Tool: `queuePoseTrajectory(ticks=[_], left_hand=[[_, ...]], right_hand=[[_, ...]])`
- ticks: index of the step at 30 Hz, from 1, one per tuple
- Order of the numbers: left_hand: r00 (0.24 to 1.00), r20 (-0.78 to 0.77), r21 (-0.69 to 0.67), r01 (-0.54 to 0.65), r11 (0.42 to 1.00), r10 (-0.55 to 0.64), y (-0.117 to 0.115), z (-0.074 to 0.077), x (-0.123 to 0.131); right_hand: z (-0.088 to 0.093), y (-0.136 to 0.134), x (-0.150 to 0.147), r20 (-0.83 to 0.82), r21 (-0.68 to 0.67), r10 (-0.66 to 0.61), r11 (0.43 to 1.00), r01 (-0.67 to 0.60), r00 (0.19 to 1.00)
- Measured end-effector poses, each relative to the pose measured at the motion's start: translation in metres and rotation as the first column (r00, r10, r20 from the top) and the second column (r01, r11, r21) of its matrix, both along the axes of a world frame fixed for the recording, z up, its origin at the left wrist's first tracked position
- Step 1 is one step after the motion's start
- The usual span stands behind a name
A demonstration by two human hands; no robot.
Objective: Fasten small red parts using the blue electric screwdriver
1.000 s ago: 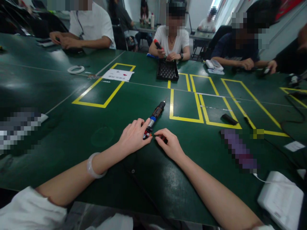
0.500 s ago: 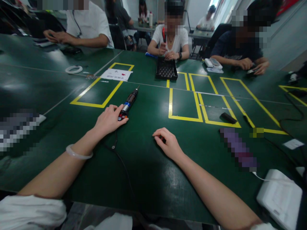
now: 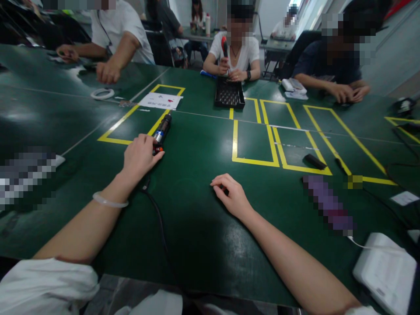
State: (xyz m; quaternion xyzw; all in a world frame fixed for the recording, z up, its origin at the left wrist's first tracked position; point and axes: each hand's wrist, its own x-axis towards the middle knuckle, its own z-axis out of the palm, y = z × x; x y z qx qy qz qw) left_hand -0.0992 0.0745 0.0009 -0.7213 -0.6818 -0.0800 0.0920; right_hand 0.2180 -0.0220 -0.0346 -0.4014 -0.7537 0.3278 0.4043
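My left hand (image 3: 139, 155) rests on the green table (image 3: 197, 210) with its fingers closed round the rear end of a black electric screwdriver (image 3: 161, 131). The tool lies flat, tip pointing away, across the yellow tape line of a marked rectangle (image 3: 113, 131). Its black cord (image 3: 157, 218) trails back toward me. My right hand (image 3: 231, 197) lies on the table to the right, fingers curled in a loose pinch on a small dark thing I cannot make out.
A black tray (image 3: 229, 94) and a white paper (image 3: 160, 101) lie further back. A small black part (image 3: 314, 161) sits on yellow tape at right. A white box (image 3: 385, 271) is at near right. Several other people sit around the table.
My left hand has carried the screwdriver from the middle of the table leftward and away, onto the yellow line. My right hand has stayed in place.
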Motion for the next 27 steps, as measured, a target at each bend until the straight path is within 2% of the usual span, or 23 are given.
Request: queuePoseTrajectory(ticks=[4, 9, 12, 15, 17, 18, 20, 22, 24, 27], left_hand=[[0.998, -0.058, -0.029, 0.012, 1.000, -0.014, -0.003, 0.003, 0.007], [0.999, -0.043, 0.009, -0.014, 1.000, 0.014, -0.004, 0.006, 0.010], [1.000, 0.009, 0.044, -0.019, 0.999, 0.018, -0.005, 0.008, 0.016], [0.982, 0.170, 0.043, 0.079, 0.996, -0.085, -0.009, 0.010, 0.029], [0.901, 0.386, -0.025, 0.227, 0.974, -0.200, -0.014, 0.013, 0.043], [0.828, 0.505, -0.070, 0.321, 0.945, -0.244, -0.018, 0.014, 0.052], [0.658, 0.705, -0.153, 0.506, 0.849, -0.265, -0.027, 0.016, 0.071], [0.526, 0.823, -0.216, 0.640, 0.738, -0.215, -0.039, 0.018, 0.090], [0.432, 0.890, -0.247, 0.728, 0.640, -0.147, -0.049, 0.018, 0.106], [0.342, 0.937, -0.249, 0.799, 0.548, -0.074, -0.059, 0.013, 0.121]], right_hand=[[0.000, 0.000, 0.000, -0.006, 0.008, 0.000, 1.000, 0.000, 1.000], [-0.001, 0.000, 0.000, -0.003, 0.002, 0.004, 1.000, -0.004, 1.000], [0.000, 0.000, 0.000, 0.002, -0.008, 0.005, 1.000, -0.005, 1.000], [0.001, 0.001, 0.000, -0.005, -0.021, -0.001, 1.000, 0.001, 1.000], [0.001, 0.001, 0.000, -0.017, -0.045, -0.011, 0.999, 0.011, 1.000], [0.001, 0.002, 0.000, -0.033, -0.070, -0.019, 0.997, 0.017, 0.999], [0.001, 0.002, -0.001, -0.097, -0.150, -0.033, 0.989, 0.018, 0.995], [-0.001, 0.003, -0.001, -0.186, -0.239, -0.029, 0.971, -0.016, 0.982], [-0.003, 0.003, -0.002, -0.272, -0.297, 0.012, 0.950, -0.096, 0.962], [-0.004, 0.002, -0.003, -0.365, -0.327, 0.087, 0.920, -0.215, 0.927]])
